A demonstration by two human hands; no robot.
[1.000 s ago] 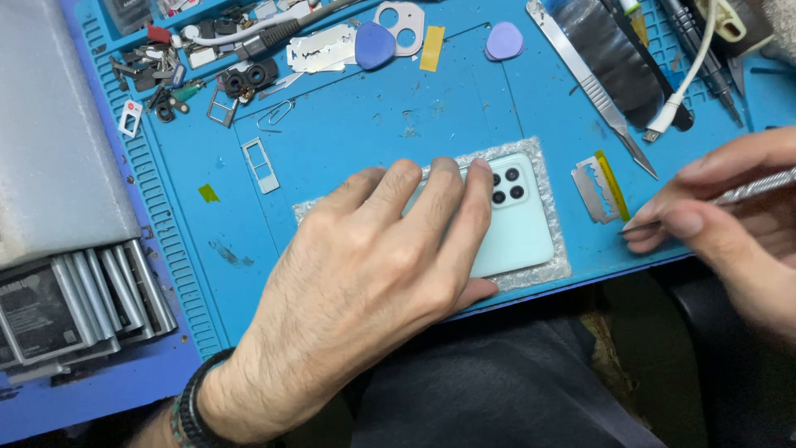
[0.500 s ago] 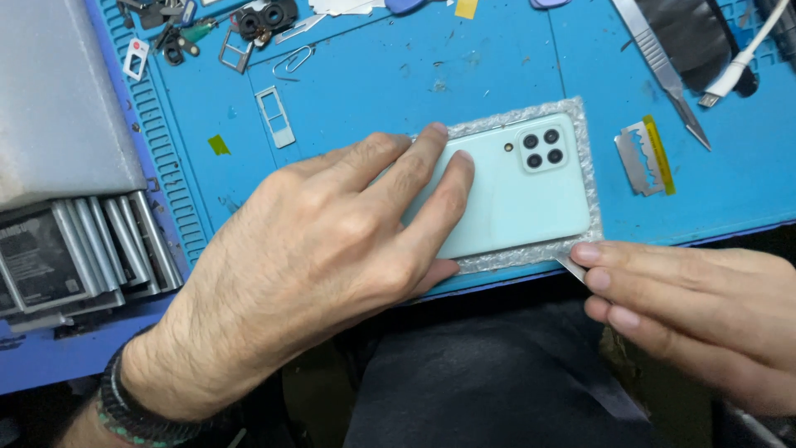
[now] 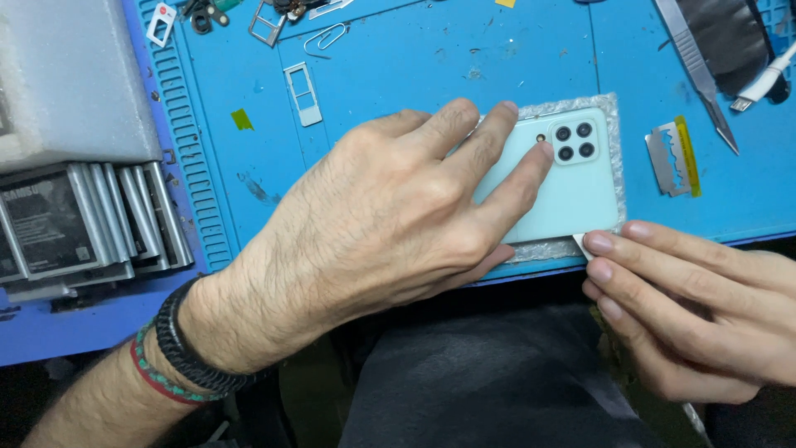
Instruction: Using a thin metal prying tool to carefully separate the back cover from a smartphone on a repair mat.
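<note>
Head view: a blue work mat [image 3: 398,58] is filling the frame. At left, a tray [image 3: 178,249] is holding upright batteries [image 3: 50,224]. The left hand [image 3: 390,216] is pressing flat, fingers spread, on a mint phone [image 3: 564,187] lying centre-right. The right hand [image 3: 696,307] is pinching a thin blade [image 3: 580,243] at the phone's lower corner.

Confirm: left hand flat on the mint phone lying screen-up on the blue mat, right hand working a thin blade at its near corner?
Not screen-up. The head view shows the phone lying back-up, camera lenses showing. Left hand lies flat on it on the blue mat; right hand holds a thin blade at its near corner.
</note>
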